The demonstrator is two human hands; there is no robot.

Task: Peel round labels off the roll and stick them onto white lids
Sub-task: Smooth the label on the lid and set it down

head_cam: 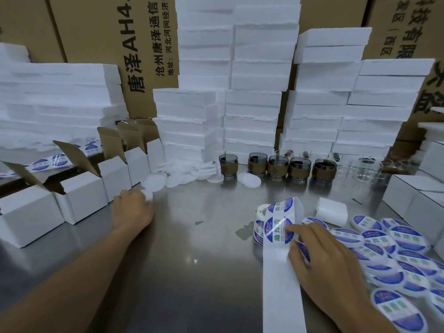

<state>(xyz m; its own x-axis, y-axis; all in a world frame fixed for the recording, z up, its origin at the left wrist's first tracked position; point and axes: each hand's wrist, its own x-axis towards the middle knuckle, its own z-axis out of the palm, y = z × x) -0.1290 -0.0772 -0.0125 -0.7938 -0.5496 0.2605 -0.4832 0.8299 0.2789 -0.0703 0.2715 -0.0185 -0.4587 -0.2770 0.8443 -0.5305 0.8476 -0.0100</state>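
A roll of round blue-and-white labels (260, 221) stands on the steel table, its white backing strip (280, 282) trailing toward me. My right hand (324, 258) rests on the strip, its fingertips pinching the edge of the label (277, 230) at the strip's top. My left hand (132, 209) reaches to the left and closes its fingers on a blank white lid (147, 194) at the edge of a loose pile of white lids (182, 175). Several labelled lids (396, 255) lie spread to the right of my right hand.
Open white cartons (81, 200) line the left side. Dark jars with brown bands (276, 167) and clear glass jars (367, 167) stand at the back, before tall stacks of white foam boxes (252, 104). A small white block (332, 210) and more cartons (413, 198) sit on the right.
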